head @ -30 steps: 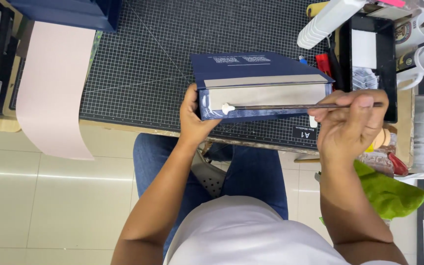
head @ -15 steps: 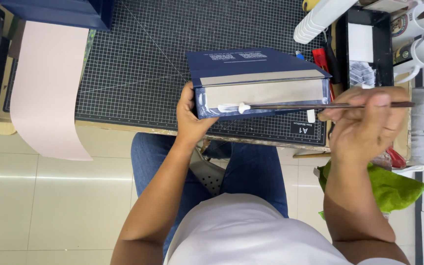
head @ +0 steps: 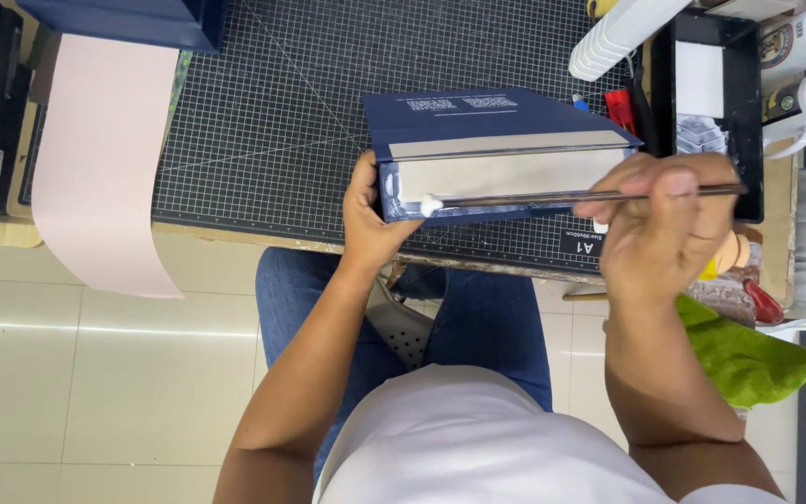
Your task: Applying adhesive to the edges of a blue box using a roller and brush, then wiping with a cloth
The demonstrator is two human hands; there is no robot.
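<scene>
Brush (head: 562, 197) in closed right hand (head: 664, 229) grip, tip on book (head: 506, 154) clasped by left hand (head: 370, 219).

Wearing a plain white short-sleeved top, its cloth filling the lower middle of the view and ending high on each upper arm. Wearing blue denim jeans over both legs, the fabric creasing at the knees. Showing bare forearms and two bare hands, the left hand (head: 366, 219) and the right hand (head: 660, 229), with no gloves, rings, watch or bands showing, and short unpainted nails on the fingers.
</scene>
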